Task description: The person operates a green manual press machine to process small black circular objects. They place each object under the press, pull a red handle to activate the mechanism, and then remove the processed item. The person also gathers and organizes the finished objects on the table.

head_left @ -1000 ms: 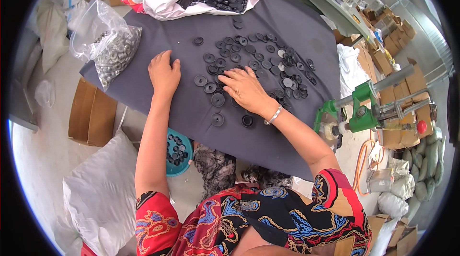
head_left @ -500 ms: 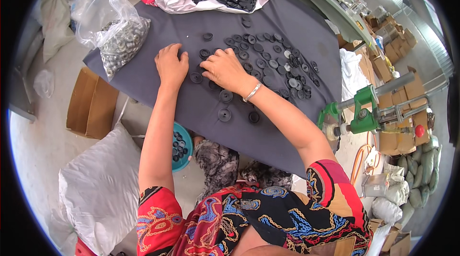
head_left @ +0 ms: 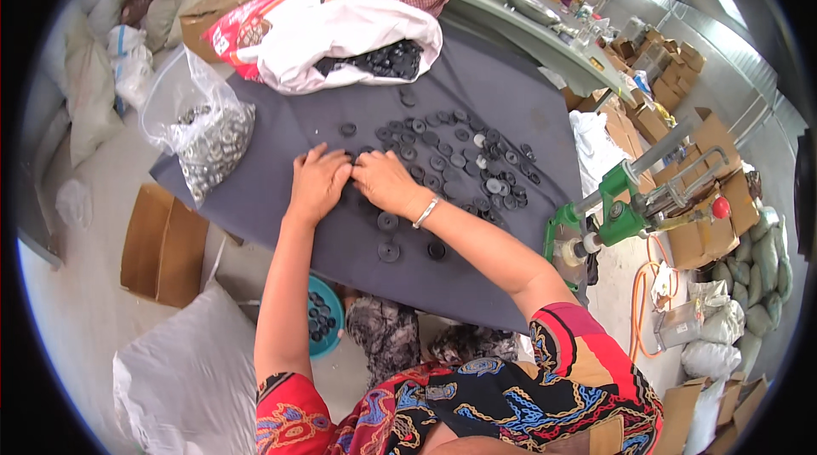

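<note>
My left hand point(head_left: 319, 187) and my right hand point(head_left: 388, 184) meet over the dark cloth-covered table point(head_left: 281, 131). Their fingertips are bent inward around a small black disc point(head_left: 350, 156), mostly hidden by the fingers. A silver bracelet circles my right wrist. Many black round discs point(head_left: 436, 163) with raised rims lie scattered to the right of my hands. A few more, such as one disc point(head_left: 388, 251), rest nearer to me. Another disc point(head_left: 347, 129) lies just beyond my left fingers.
A white sack point(head_left: 289, 63) of black pieces lies at the far edge. Left of it stands a clear bag point(head_left: 208, 148) of metal parts. A green hand press point(head_left: 617, 208) is at the right. Below the table sit a teal basin point(head_left: 328, 340), an open carton point(head_left: 162, 246) and a white sack point(head_left: 191, 361).
My left hand has moved in toward the right, and the fingers of both hands now meet at a disc. The whole view has shifted, with the table lower in it.
</note>
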Available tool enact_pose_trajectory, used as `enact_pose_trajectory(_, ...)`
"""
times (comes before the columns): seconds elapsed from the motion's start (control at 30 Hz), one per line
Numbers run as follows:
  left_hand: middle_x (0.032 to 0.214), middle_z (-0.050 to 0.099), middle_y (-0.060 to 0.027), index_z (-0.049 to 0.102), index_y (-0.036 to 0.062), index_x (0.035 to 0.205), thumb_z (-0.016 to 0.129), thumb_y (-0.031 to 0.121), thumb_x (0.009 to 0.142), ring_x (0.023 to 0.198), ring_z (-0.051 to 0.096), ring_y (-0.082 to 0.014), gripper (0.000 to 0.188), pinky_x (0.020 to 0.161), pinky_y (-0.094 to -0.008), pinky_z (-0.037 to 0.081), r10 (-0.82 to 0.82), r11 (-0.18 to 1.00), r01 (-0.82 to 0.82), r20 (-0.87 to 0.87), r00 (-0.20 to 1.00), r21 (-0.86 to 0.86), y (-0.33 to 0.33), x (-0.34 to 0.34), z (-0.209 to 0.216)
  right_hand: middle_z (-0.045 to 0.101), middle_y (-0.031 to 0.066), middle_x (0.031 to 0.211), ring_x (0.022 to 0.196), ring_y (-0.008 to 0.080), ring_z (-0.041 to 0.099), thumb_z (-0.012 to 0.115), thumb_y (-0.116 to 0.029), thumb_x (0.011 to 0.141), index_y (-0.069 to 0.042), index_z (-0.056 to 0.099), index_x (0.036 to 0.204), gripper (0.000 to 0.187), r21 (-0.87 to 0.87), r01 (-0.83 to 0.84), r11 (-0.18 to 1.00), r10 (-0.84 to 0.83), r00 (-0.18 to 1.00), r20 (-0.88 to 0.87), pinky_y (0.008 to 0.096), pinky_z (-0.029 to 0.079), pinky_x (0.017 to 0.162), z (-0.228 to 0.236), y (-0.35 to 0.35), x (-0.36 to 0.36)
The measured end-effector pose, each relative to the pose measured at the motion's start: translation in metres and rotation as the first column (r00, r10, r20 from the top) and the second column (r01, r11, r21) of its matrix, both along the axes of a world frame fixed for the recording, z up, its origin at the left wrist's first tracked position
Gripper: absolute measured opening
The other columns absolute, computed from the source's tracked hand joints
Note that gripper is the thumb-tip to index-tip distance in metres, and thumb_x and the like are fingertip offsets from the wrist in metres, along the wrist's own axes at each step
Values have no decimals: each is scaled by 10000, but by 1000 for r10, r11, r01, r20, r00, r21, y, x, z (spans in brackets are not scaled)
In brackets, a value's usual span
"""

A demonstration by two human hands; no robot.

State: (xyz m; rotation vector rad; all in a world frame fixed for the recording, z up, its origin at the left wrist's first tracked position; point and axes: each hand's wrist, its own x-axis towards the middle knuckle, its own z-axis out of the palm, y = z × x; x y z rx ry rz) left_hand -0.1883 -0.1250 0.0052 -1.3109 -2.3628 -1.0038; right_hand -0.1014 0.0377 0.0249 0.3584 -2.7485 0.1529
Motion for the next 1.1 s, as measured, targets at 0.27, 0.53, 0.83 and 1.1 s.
enact_pose_trajectory(0.27, 1260, 631, -69, 682, 93, 1133, 586, 147, 829, 1247, 495, -334, 324, 1055, -509, 310, 108, 993, -111, -62, 992, -46, -5, 6, -2, 600, 65, 942, 958, 250, 572, 653, -154, 843, -104, 682, 1005, 172, -108, 31, 994, -22, 996, 87, 411, 393, 823, 8, 0, 11)
enact_pose_trajectory(0.53, 1245, 629, -92, 664, 76, 1129, 596, 64, 784, 1223, 510, -336, 352, 1045, -504, 338, 153, 977, -152, 8, 988, 152, -10, 1, -6, 626, 68, 1025, 1020, 254, 569, 636, -174, 862, -104, 678, 1042, 198, -210, 51, 976, -36, 996, 76, 406, 394, 871, 23, 4, 44)
enact_pose_trajectory(0.83, 1249, 619, -122, 620, 38, 1188, 563, 164, 884, 1222, 506, -339, 334, 1039, -558, 329, 412, 909, -415, 57, 909, 43, -56, 35, 5, 641, 89, 1094, 1040, 273, 561, 615, -165, 868, -82, 655, 1103, 252, -263, 49, 963, -50, 999, 1, 406, 399, 916, 37, 19, 125)
enact_pose_trajectory(1.1, 1250, 619, -113, 611, 20, 1182, 583, 274, 895, 1245, 497, -327, 385, 1074, -578, 287, 583, 807, -587, -75, 809, -67, -54, 62, -13, 495, 151, 1395, 1330, 320, 407, 596, -339, 907, -117, 549, 1328, 479, 103, 58, 993, -53, 997, -55, 536, 216, 1130, 9, -42, 155)
